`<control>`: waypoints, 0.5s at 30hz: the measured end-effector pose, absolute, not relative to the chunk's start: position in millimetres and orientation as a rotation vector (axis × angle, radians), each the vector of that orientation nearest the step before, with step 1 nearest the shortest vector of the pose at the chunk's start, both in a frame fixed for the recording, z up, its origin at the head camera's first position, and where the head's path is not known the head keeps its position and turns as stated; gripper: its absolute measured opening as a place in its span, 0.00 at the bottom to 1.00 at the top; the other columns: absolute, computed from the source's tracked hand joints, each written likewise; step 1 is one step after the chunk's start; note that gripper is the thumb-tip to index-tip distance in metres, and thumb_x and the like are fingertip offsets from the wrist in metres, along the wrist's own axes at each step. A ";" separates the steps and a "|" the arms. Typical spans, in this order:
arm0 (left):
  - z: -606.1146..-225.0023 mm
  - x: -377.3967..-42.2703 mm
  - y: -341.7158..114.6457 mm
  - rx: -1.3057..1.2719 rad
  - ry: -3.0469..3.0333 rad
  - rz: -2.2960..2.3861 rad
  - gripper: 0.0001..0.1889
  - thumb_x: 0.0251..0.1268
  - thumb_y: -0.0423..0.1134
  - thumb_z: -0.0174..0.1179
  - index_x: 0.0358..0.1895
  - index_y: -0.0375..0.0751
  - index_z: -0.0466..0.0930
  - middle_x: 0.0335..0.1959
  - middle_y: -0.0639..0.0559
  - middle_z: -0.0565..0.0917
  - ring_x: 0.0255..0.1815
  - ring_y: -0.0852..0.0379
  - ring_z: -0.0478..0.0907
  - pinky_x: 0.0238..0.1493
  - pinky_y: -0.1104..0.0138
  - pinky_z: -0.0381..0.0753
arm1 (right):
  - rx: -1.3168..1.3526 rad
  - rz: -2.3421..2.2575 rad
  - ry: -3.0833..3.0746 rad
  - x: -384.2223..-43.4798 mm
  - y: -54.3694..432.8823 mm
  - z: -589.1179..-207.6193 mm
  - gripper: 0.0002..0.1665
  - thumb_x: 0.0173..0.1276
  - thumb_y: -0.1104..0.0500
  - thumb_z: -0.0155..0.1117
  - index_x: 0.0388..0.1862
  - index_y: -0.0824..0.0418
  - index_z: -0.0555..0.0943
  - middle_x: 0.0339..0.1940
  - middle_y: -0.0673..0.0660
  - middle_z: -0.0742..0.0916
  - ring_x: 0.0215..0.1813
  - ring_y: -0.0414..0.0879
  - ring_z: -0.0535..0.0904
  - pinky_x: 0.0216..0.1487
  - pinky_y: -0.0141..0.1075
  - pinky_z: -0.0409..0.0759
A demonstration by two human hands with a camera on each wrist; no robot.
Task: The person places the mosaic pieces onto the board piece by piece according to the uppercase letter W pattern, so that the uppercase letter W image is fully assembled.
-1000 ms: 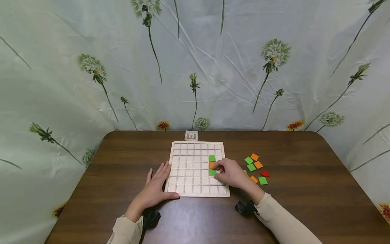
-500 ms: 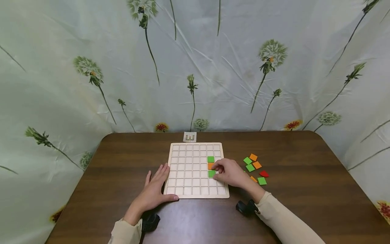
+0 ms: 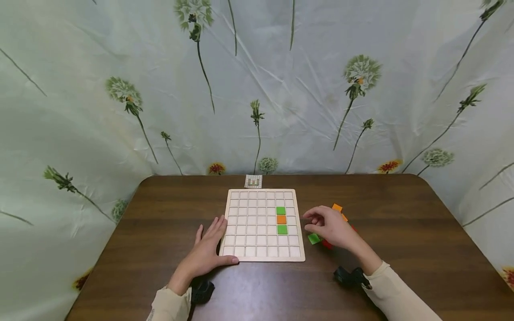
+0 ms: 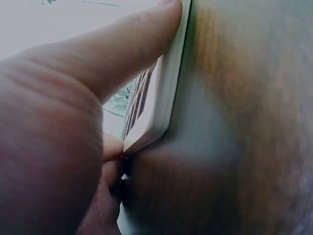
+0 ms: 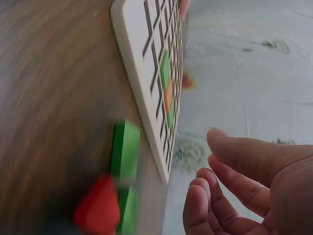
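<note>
A pale wooden grid board (image 3: 252,220) lies on the table. In one of its right-hand columns, an orange tile (image 3: 281,219) sits between an upper green tile (image 3: 280,210) and a lower green tile (image 3: 282,229). My left hand (image 3: 205,249) rests at the board's near left corner, fingers along the left side and thumb on the front edge. Right of the board, my right hand (image 3: 330,227) hovers over loose pieces, fingers loosely bent with nothing between them. A loose green tile (image 5: 126,149) and a red piece (image 5: 99,208) show below it in the right wrist view; the hand hides others.
A small printed card (image 3: 253,181) lies behind the board, near the back edge of the brown table (image 3: 180,196). Loose orange tiles (image 3: 337,207) show beyond my right hand. A flowered curtain (image 3: 305,89) hangs behind the table.
My right hand has left the tiles on the board and moved right, over the loose pieces. The left hand has stayed at the board's corner.
</note>
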State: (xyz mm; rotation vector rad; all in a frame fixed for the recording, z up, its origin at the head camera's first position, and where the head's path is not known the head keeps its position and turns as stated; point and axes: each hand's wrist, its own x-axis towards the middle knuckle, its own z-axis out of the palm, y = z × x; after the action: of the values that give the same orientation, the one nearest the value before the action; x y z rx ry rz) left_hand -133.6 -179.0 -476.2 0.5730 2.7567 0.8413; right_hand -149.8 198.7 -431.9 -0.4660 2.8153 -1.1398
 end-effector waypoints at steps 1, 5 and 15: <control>-477.1 -133.0 -179.4 0.570 2.759 0.841 0.63 0.51 0.67 0.70 0.80 0.35 0.44 0.82 0.44 0.44 0.83 0.46 0.37 0.74 0.40 0.26 | -0.455 -1.138 2.824 -148.2 203.3 -431.2 0.14 0.65 0.61 0.72 0.48 0.63 0.85 0.38 0.51 0.84 0.36 0.42 0.76 0.37 0.34 0.77; -478.5 -131.2 -180.5 0.568 2.766 0.856 0.63 0.51 0.66 0.71 0.80 0.35 0.45 0.82 0.44 0.45 0.83 0.46 0.37 0.74 0.40 0.26 | -0.395 -1.134 2.857 -143.1 221.9 -429.8 0.14 0.65 0.62 0.72 0.49 0.64 0.85 0.35 0.50 0.83 0.36 0.44 0.77 0.35 0.33 0.76; -474.9 -132.4 -179.1 0.573 2.762 0.863 0.62 0.53 0.65 0.71 0.80 0.34 0.46 0.82 0.43 0.45 0.83 0.45 0.38 0.74 0.39 0.27 | -0.254 -1.099 2.923 -132.0 265.8 -430.6 0.16 0.65 0.63 0.72 0.51 0.67 0.84 0.37 0.53 0.84 0.37 0.46 0.79 0.34 0.32 0.79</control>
State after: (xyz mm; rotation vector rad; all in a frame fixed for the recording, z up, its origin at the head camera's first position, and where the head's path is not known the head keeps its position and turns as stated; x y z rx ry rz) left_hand -132.4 -179.1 -474.9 0.5729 2.7615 0.8633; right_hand -132.0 265.8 -430.6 -0.2536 2.9229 -1.0993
